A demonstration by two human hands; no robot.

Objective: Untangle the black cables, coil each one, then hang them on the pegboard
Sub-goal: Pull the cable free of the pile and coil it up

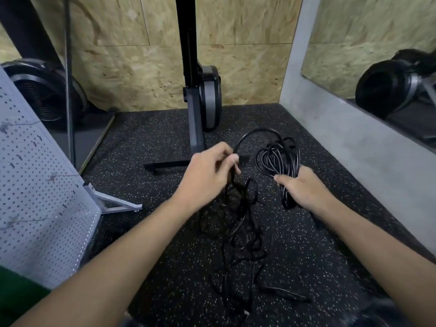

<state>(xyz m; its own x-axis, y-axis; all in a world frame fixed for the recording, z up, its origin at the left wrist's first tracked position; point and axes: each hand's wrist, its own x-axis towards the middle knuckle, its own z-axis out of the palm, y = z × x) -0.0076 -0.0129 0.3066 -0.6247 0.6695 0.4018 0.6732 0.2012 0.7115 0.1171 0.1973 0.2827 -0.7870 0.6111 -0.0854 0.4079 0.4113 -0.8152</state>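
Tangled cables (236, 232) blurred, strands indistinct.

The coiled black cable (279, 159) in your right hand (304, 187) has a smooth, glossy plastic jacket that catches light in pale streaks; the loose black cable tangle (232, 208) below looks thinner and duller. Under it lies a black rubber floor mat (165, 291), matt and grainy, flecked with white. Your pale grey perforated pegboard (35, 197) looks like painted metal, scuffed in places. The tan chipboard wall (247, 67) is rough, flaky wood; the grey ledge (342, 142) on your right looks like bare matt concrete.
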